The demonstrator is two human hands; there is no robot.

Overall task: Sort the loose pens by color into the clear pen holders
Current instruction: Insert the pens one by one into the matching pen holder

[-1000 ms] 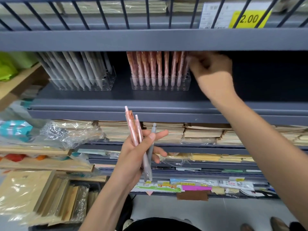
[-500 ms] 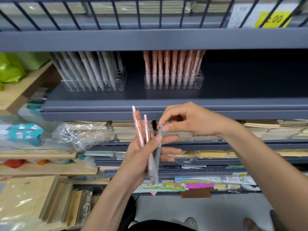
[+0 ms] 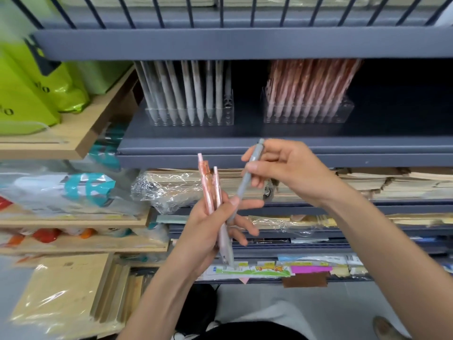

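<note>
Lining grey shelf (image 3: 245,143): clear holders (image 3: 191,116)

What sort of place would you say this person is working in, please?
Most likely a stationery shop: clear pen holders full of grey pens and pink pens on a grey metal shelf, with wrapped stacks of paper goods below.
</note>
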